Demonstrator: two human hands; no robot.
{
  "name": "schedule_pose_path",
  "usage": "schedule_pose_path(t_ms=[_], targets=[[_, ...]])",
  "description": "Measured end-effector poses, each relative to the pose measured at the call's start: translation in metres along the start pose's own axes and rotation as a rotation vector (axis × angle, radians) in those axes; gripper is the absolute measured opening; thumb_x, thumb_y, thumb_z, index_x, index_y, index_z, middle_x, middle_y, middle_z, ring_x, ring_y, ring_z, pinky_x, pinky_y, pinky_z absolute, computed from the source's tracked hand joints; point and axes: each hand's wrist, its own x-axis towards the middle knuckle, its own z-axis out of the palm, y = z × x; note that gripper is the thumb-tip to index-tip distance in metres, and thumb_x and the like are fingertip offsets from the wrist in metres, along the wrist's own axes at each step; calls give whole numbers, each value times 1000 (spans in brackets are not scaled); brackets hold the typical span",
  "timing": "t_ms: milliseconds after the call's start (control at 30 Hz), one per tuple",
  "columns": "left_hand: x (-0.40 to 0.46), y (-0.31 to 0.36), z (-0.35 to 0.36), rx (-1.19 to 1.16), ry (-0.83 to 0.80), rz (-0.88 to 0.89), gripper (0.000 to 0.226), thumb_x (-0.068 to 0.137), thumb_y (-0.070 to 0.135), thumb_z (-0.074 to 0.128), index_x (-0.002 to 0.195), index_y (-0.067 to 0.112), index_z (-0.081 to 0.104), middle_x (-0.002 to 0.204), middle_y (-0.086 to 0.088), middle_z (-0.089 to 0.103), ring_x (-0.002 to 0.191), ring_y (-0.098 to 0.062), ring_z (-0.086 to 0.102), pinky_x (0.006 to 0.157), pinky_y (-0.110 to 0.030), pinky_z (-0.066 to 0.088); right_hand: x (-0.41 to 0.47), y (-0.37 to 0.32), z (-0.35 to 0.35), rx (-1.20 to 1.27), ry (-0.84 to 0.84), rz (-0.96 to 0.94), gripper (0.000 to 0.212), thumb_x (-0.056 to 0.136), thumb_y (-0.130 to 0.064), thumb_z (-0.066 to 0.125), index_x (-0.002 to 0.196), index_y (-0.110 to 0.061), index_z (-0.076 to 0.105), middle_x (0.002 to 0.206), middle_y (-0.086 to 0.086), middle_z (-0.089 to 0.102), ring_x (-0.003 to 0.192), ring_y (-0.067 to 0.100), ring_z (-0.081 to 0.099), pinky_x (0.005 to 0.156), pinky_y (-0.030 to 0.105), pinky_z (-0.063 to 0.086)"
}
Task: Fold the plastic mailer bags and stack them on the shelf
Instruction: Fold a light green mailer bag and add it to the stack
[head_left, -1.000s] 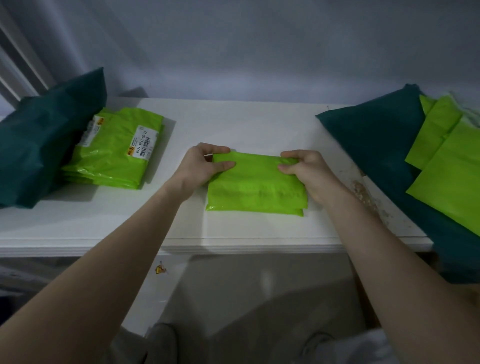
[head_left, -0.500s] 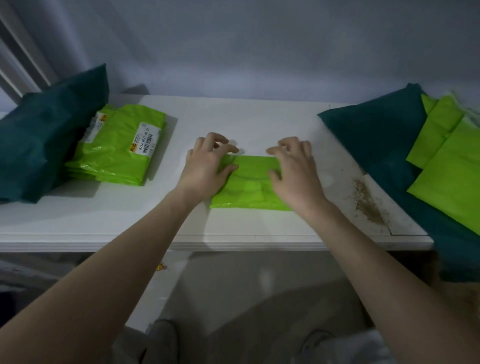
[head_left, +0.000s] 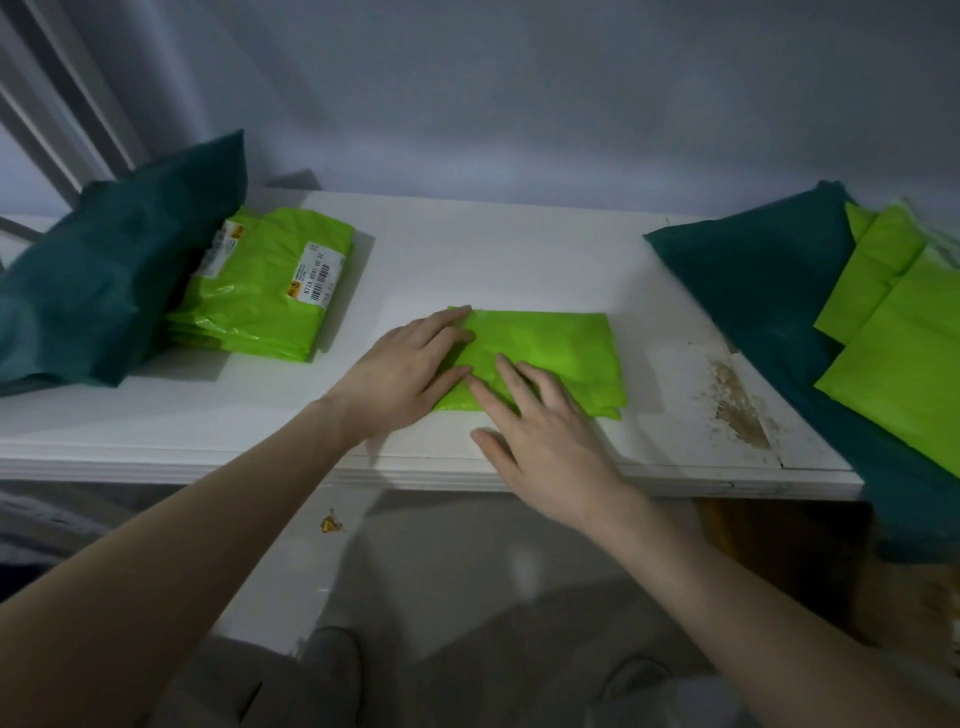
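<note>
Left hand (head_left: 402, 376), right hand (head_left: 540, 441): fingers flat, gripping nothing, apparently pressing folded mailer (head_left: 561, 356) near shelf (head_left: 467, 260) front edge.

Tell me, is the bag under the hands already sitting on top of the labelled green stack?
No, the folded green bag lies flat on the white shelf, apart from the labelled stack at the left.

From my remote seat I saw a plain pale bluish-grey wall (head_left: 519, 93) behind a white shelf (head_left: 493, 260), whose right part bore a worn brownish patch (head_left: 737, 410). At far left stood pale vertical frame bars (head_left: 57, 104). Below the shelf lay a grey glossy floor (head_left: 467, 571) with a small yellow scrap (head_left: 330, 524). The light was dim and cool.
</note>
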Motion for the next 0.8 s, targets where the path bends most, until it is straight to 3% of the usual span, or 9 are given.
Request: schedule_pose_path(t_ms=[133, 267, 400, 467, 533, 567, 667, 733, 800], targets=[[-11, 7, -3, -20, 9, 29, 42, 93, 38, 42, 119, 10, 58, 129, -5, 56, 109, -25, 59, 82, -43, 52, 3, -2, -1, 1, 7, 34, 54, 86, -46, 34, 125, -18, 58, 132, 15, 55, 112, 34, 55, 92, 43, 48], [-23, 23, 0, 15, 28, -24, 45, 94, 34, 37, 125, 8, 56, 133, -8, 54, 111, -26, 59, 87, -40, 52, 3, -4, 2, -15, 23, 57, 54, 86, -46, 34, 123, -17, 60, 132, 15, 55, 112, 34, 55, 93, 41, 47], [-34, 48, 6, 30, 35, -58, 48, 88, 26, 38, 124, 1, 56, 123, -16, 57, 100, -32, 61, 81, -38, 52, 3, -5, 3, 1, 28, 63, 52, 83, -42, 36, 119, -15, 62, 134, 16, 53, 112, 35, 54, 94, 42, 47], [-36, 56, 9, 37, 19, -63, 53, 87, 23, 35, 127, -7, 51, 125, -22, 55, 103, -35, 61, 90, -39, 48, 4, -3, 4, -2, 18, 49, 57, 82, -44, 36, 123, -13, 60, 136, 15, 52, 116, 35, 53, 97, 45, 46], [-36, 58, 12, 150, 18, -29, 51, 85, 21, 34, 118, -9, 58, 127, -24, 56, 110, -33, 61, 94, -38, 43, 5, -1, 0, 12, -25, 33, 66, 81, -49, 30, 132, -13, 52, 143, 12, 46, 127, 34, 46, 105, 52, 35], [-35, 58, 12, 227, 18, -6, 49, 83, 21, 35, 109, -7, 65, 125, -23, 58, 110, -31, 61, 90, -37, 48, 6, 1, -3, 17, -46, 25, 73, 81, -52, 23, 138, -14, 45, 148, 9, 39, 134, 31, 39, 110, 53, 26], [-32, 60, 12, 324, 7, 33, 47, 84, 21, 33, 99, -5, 69, 124, -24, 59, 112, -33, 61, 83, -45, 53, 6, 5, -5, 27, -80, 8, 86, 74, -58, 3, 149, -18, 19, 159, 2, 11, 146, 22, 10, 117, 45, 6], [-31, 58, 13, 327, 0, 30, 47, 85, 20, 33, 103, -6, 67, 125, -24, 58, 113, -34, 59, 83, -48, 54, 5, 5, -4, 51, -85, 29, 86, 74, -57, 3, 149, -18, 20, 159, 4, 9, 146, 22, 9, 117, 43, 7], [-32, 57, 14, 344, -3, 55, 45, 86, 19, 33, 100, -7, 67, 125, -25, 58, 114, -36, 58, 83, -49, 54, 5, 2, -4, 15, -37, 69, 77, 79, -54, 16, 142, -16, 38, 151, 13, 31, 140, 30, 28, 112, 46, 24]])
